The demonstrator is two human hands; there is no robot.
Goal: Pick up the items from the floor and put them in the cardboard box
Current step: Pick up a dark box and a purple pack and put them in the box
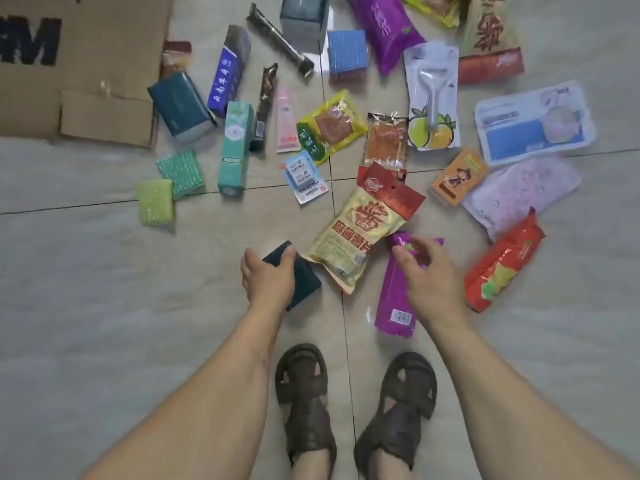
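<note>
The left hand (pixel 268 277) is closed over a dark teal tissue pack (pixel 298 278) on the tiled floor (pixel 86 271), thumb on its far edge and fingers on the near side; whether it has lifted clear of the floor cannot be told. The right hand (pixel 427 271) pinches the top end of a long purple foil pouch (pixel 394 303), thumb and fingertips narrowed on the crimped seam while the rest of the pouch lies flat. The tissue pack looks light and soft, likely to give a little under pressure, so a grip across its short sides should hold it squarely. The pouch looks thin, slick and floppy; held by one end it would probably hang and swing, and the crimped seam offers the surest purchase. Just beyond the hands lies a yellow snack bag (pixel 356 233) with a red header, and a red noodle packet (pixel 502 261) sits to the right, both crinkly and light by their look. Many other packets are still scattered farther off. The cardboard box (pixel 79 64) lies at the upper left, well apart from both hands.
</note>
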